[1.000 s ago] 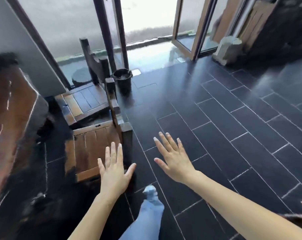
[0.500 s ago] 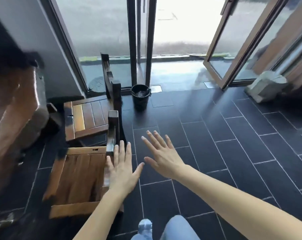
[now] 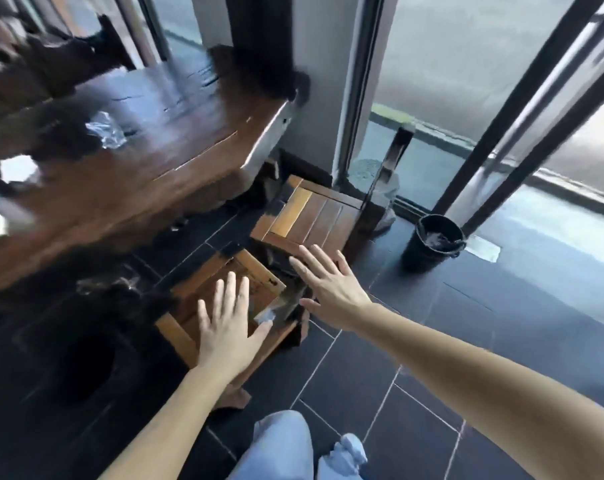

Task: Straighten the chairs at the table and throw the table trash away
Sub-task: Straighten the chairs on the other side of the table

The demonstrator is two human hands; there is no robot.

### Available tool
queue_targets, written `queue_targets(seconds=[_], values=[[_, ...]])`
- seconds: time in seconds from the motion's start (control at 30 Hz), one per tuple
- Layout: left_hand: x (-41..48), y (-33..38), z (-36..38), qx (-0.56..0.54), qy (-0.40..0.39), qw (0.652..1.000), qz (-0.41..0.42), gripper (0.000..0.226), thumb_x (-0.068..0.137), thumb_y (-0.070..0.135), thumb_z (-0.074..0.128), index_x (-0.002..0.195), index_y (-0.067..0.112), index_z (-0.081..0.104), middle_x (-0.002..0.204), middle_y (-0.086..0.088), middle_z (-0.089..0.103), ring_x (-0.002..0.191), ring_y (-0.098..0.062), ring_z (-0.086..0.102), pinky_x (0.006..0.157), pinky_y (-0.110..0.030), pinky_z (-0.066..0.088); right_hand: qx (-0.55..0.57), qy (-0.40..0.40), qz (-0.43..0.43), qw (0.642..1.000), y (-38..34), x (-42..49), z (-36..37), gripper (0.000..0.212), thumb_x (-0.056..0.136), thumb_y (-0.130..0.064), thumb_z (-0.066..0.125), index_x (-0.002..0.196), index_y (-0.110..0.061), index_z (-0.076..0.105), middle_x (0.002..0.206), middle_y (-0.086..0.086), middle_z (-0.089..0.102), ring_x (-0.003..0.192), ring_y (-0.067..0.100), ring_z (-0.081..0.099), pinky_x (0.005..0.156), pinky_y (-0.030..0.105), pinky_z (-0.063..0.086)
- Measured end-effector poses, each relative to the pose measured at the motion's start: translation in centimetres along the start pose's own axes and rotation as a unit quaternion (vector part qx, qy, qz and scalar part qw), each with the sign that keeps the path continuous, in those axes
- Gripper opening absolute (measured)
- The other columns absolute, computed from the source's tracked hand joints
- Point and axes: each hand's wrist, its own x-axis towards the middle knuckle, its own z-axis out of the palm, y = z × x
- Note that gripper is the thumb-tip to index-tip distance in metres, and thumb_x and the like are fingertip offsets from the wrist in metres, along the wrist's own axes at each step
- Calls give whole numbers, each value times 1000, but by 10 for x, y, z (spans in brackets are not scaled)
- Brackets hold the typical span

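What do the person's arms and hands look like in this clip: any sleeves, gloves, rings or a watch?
Both forearms are bare as far as the frame shows, with no sleeves in view. The left hand and the right hand wear no gloves, and no rings, watch or bracelet show on the visible sides. The nails look short and unpainted, though blur limits detail. Below, light blue jeans are visible.

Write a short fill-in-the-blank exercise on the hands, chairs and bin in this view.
1. Both hands, left hand and right hand, are spread ____ and hold nothing.
2. The two wooden chairs, near chair and far chair, have seats made of ____.
3. The black bin stands on the dark ____ floor.

Missing words: open; slats; tiled
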Motion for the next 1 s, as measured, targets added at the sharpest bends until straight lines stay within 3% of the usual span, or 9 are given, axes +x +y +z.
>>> queue_targets(seconds=[0.17, 0.47, 0.57, 0.7, 0.8, 0.9, 1.0], values=[[-5, -23, 5, -14, 11, 994, -106, 84, 90, 58, 35, 146, 20, -15, 155, -6, -23, 141, -22, -22, 113, -50, -8, -42, -102, -44, 993, 22, 48, 11, 75, 95, -44, 47, 153, -26, 3, 162, 3, -8, 147, 23, -13, 117, 56, -4], [37, -52, 6, -28, 19, 983, -181, 86, 89, 57, 39, 147, 19, -13, 155, -5, -23, 142, -23, -20, 113, -50, -7, -72, -110, -116, 984, 27, 116, 14, 79, 94, -44, 49, 153, -25, 0, 162, 4, -7, 148, 25, -9, 116, 57, 1], [33, -47, 13, -56, 21, 976, -211, 86, 88, 56, 43, 148, 20, -8, 154, -3, -25, 142, -23, -20, 114, -51, -5, -81, -163, -139, 974, 22, 120, 14, 79, 94, -44, 50, 153, -25, 1, 162, 4, -6, 148, 26, -9, 115, 59, 1], [9, -47, 43, -75, -104, 943, -308, 93, 85, 57, 48, 148, 16, -6, 150, -3, -33, 141, -23, -24, 113, -55, -4, -127, -251, -154, 947, 40, 125, 24, 82, 90, -48, 55, 153, -26, 6, 162, 2, 1, 148, 26, -2, 112, 66, 6], [-25, -41, 65, -47, -178, 922, -340, 93, 84, 54, 51, 148, 12, -2, 154, -5, -25, 142, -24, -21, 112, -56, -5, -159, -284, -166, 931, 58, 125, 31, 76, 86, -39, 62, 148, -26, 20, 151, 1, 25, 139, 27, 24, 105, 58, 34], [-35, -40, 76, 6, -134, 933, -334, 84, 85, 45, 56, 148, 12, 9, 158, -2, -7, 145, -22, -5, 114, -54, 2, -170, -262, -178, 933, 58, 127, 36, 69, 82, -30, 69, 140, -23, 33, 137, -1, 35, 129, 24, 35, 90, 44, 51], [-40, -44, 84, 25, -62, 948, -313, 80, 58, 38, 82, 128, 14, 52, 145, -4, 41, 133, -24, 37, 107, -58, 29, -196, -240, -197, 930, 59, 130, 41, 67, 79, -20, 74, 135, -21, 37, 133, -1, 38, 125, 23, 40, 85, 39, 52]])
